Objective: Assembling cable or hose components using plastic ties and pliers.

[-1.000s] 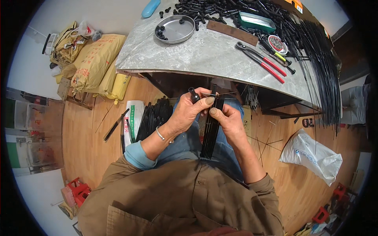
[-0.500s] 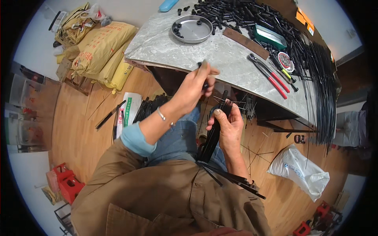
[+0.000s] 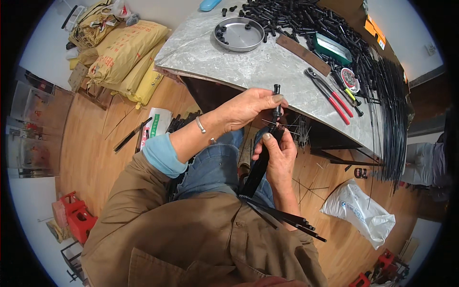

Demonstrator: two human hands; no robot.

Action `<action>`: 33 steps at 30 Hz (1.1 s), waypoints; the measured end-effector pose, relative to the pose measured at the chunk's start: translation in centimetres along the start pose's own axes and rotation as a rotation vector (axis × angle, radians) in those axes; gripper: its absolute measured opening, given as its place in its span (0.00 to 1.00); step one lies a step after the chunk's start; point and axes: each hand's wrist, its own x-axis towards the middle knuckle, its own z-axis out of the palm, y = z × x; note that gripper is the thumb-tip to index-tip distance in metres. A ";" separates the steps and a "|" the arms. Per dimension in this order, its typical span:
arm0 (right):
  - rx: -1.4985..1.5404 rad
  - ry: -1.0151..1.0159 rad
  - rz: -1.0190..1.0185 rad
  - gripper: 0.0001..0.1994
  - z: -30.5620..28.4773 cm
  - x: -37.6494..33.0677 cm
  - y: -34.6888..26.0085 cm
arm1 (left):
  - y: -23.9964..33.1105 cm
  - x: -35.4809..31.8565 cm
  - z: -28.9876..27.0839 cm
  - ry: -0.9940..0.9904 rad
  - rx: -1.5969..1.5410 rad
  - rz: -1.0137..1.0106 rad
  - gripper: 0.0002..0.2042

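The left hand (image 3: 252,106) is swinging over, its fingers (image 3: 277,99) lining up a pinched black tube (image 3: 277,108) with black rods (image 3: 258,174) the right hand (image 3: 280,158) is gripping.

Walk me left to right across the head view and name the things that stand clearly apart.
Red stool → yellow sacks → silver bracelet → right hand → red-handled pliers → long black rods hanging over the table's right edge.

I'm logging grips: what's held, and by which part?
Left hand: a black tubular piece, around its middle. Right hand: a black rod bundle, near its upper end.
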 end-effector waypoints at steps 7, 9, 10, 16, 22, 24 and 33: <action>0.057 -0.015 -0.013 0.08 -0.1 0.1 0.3 | 0.4 -0.2 0.3 0.052 0.259 0.127 0.18; 0.062 -0.010 -0.012 0.08 -0.2 0.1 0.4 | 0.5 -0.4 0.4 0.051 0.317 0.146 0.18; 0.068 -0.005 -0.012 0.08 -0.2 0.1 0.4 | 0.6 -0.4 0.5 0.048 0.376 0.165 0.17; 0.050 -0.019 -0.011 0.08 -0.4 0.3 0.6 | -0.1 -0.6 0.0 0.020 0.337 0.157 0.15; 0.037 -0.001 -0.026 0.08 -0.2 0.4 0.5 | 0.1 -1.0 0.1 0.037 0.329 0.166 0.15; 0.060 -0.008 -0.013 0.08 -0.3 0.6 0.4 | -0.2 -1.0 0.3 0.054 0.232 0.120 0.15; 0.170 -0.094 0.052 0.09 -0.7 0.9 0.5 | -1.4 -1.1 0.0 0.082 -0.067 0.089 0.16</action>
